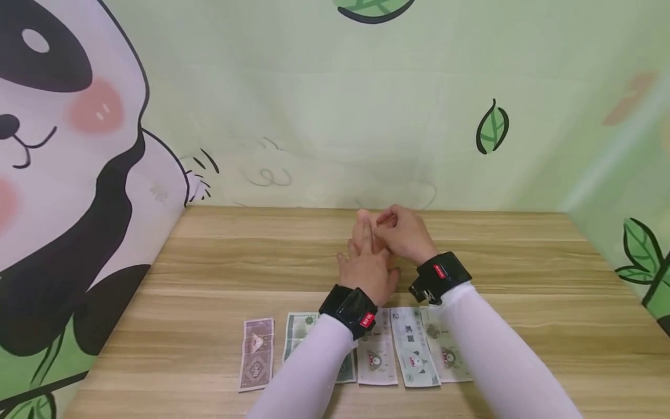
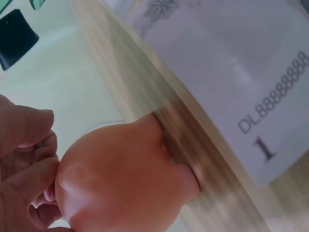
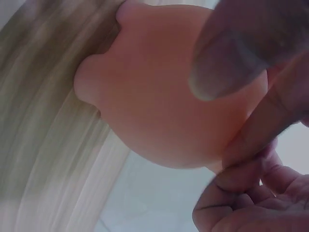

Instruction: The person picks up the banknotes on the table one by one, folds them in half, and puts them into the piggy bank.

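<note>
A green backdrop printed with a panda and leaves closes in a wooden bench (image 1: pixel 209 273), and both hands meet near its middle, well beyond a row of play banknotes (image 1: pixel 366 352) that lies along the near edge. The left hand (image 1: pixel 366 262) reaches forward with its fingers (image 1: pixel 362 233) held straight and close together, pointing away from the person. The right hand (image 1: pixel 404 233) comes in from the right and curls its fingers (image 3: pixel 251 140) over them, so the two hands touch at the fingertips. Between them, in the wrist views, is a smooth peach-coloured rounded object (image 2: pixel 125 179). It seems to rest against the bench, and the right hand's thumb and fingers press on its far side. The head view hides it behind the hands. The notes lie side by side, long axes running toward the person, directly under both forearms, untouched.
</note>
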Tool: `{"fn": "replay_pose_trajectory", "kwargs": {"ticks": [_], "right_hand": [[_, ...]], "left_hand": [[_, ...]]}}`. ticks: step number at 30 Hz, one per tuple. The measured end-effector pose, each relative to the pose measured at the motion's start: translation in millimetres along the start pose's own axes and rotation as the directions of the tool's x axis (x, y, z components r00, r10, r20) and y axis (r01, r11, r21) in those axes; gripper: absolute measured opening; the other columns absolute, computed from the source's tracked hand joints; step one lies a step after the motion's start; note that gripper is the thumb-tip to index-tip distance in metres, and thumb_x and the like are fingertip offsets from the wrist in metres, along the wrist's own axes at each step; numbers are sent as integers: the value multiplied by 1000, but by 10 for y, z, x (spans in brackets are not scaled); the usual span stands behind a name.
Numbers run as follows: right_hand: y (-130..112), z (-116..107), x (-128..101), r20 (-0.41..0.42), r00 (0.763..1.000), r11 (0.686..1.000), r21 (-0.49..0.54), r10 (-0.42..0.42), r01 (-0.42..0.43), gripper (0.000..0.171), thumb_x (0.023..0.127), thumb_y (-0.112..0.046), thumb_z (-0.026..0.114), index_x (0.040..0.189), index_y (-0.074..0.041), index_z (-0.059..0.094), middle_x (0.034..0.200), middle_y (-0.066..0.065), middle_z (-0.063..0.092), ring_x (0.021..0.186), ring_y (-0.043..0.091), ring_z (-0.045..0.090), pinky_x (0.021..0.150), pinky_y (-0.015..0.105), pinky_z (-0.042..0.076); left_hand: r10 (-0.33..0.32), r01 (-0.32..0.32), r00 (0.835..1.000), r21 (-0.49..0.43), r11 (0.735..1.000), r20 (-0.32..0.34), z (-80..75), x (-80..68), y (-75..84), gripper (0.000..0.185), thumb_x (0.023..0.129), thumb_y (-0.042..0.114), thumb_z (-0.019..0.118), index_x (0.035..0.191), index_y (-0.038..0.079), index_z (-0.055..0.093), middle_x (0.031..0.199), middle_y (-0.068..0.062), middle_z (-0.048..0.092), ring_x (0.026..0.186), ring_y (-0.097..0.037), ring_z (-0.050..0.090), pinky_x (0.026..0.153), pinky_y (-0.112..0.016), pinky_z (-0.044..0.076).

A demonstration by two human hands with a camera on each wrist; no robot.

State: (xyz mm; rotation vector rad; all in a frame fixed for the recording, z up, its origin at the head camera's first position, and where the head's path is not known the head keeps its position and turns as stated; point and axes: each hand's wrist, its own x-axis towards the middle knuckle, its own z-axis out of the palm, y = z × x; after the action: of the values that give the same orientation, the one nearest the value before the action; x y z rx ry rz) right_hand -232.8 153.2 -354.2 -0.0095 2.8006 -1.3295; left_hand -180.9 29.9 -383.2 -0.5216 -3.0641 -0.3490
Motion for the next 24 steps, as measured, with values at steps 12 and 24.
{"fn": "replay_pose_trajectory", "kwargs": {"ticks": [12,24], "right_hand": [[162,-290,-290,133,988,968,248,-83,48,41,103,-19,63,141,-4,58,140,17,61,118,29,60,93,35,58],[399,-583,-776,131,991,984,179,-34,10,40,106,-20,57,141,1,56,133,23,62,111,26,64,84,31,60]], "left_hand": [[-15,15,1000,-22,1000,22,60,42,20,65,104,55,52,162,45,24,174,-16,-6,150,-51,35,113,-69,42],[-24,34,999,-242,970,46,-21,-4,-3,74,101,53,60,164,38,24,174,-15,-9,156,-51,19,119,-68,35]]}}
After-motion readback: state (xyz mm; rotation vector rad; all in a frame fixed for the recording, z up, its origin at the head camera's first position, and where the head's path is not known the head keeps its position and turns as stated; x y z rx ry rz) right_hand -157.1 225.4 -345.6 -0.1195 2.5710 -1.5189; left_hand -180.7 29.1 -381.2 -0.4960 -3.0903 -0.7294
